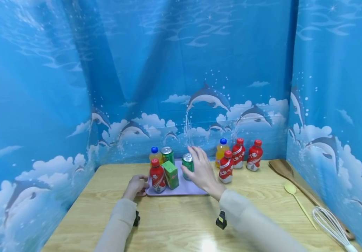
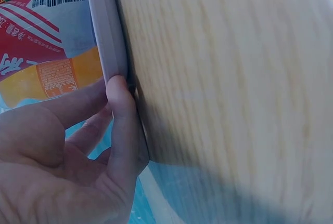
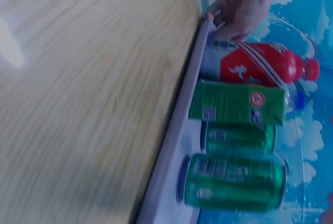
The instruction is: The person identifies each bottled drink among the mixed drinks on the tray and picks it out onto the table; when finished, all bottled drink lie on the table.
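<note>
A lilac tray point(image 1: 187, 189) lies on the table with several drinks on it. At its left end my left hand point(image 1: 136, 185) pinches the rim; the left wrist view shows thumb and fingers point(image 2: 123, 104) at the tray's corner. Close to that hand stand a red bottle point(image 1: 157, 176) and a green drink carton point(image 1: 171, 175). Behind them are a yellow juice bottle point(image 1: 155, 154) and a green can point(image 1: 167, 154). My right hand point(image 1: 201, 171), fingers extended, is beside a second green can point(image 1: 187, 164) standing on the tray; whether it touches the can I cannot tell.
To the tray's right stand another yellow juice bottle point(image 1: 221, 153) and three red bottles, the nearest red bottle point(image 1: 226, 168) close to my right wrist. Along the right edge lie a wooden spatula point(image 1: 307, 192), a yellow spoon point(image 1: 291, 189) and a whisk point(image 1: 330, 224). A blue curtain point(image 1: 155, 70) encloses the table.
</note>
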Demonstrator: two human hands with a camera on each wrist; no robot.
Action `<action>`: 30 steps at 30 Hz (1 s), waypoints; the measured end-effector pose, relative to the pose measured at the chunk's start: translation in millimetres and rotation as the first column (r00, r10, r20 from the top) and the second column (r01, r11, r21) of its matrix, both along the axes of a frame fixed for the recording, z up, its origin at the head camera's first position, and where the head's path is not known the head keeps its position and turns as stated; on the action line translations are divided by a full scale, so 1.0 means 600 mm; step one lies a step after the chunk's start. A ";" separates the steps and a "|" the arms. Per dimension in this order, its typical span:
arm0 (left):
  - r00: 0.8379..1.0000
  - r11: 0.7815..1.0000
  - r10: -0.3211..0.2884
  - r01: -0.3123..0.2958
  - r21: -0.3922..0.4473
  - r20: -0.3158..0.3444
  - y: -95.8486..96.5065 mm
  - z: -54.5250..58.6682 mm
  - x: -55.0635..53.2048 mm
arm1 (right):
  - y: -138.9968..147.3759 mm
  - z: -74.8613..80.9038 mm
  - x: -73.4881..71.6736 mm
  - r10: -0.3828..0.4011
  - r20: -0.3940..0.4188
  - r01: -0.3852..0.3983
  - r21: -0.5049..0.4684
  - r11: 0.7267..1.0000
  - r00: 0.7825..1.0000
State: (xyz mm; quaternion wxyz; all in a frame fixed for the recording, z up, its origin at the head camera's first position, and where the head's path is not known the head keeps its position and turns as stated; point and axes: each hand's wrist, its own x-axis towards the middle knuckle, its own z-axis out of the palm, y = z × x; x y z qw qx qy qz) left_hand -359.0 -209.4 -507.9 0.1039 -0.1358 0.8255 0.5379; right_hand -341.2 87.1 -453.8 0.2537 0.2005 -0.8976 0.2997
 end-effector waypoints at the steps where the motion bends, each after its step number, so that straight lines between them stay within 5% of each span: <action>1: 1.000 1.000 0.000 0.000 0.001 -0.001 -0.001 0.001 0.001 | -0.009 -0.003 -0.002 0.008 0.001 -0.008 0.006 1.000 1.000; 12: 1.000 1.000 0.017 -0.017 -0.011 -0.004 -0.003 -0.005 -0.003 | -0.094 -0.037 -0.008 0.053 0.074 -0.057 0.053 0.997 0.996; 22: 1.000 0.999 0.023 -0.023 -0.036 -0.011 0.000 -0.004 -0.004 | -0.134 -0.052 -0.023 0.035 -0.030 -0.027 0.223 0.974 0.999; 30: 0.999 0.999 0.018 -0.019 -0.032 -0.027 0.001 -0.003 -0.003 | -0.153 -0.057 -0.026 0.037 0.007 -0.037 0.262 0.964 0.999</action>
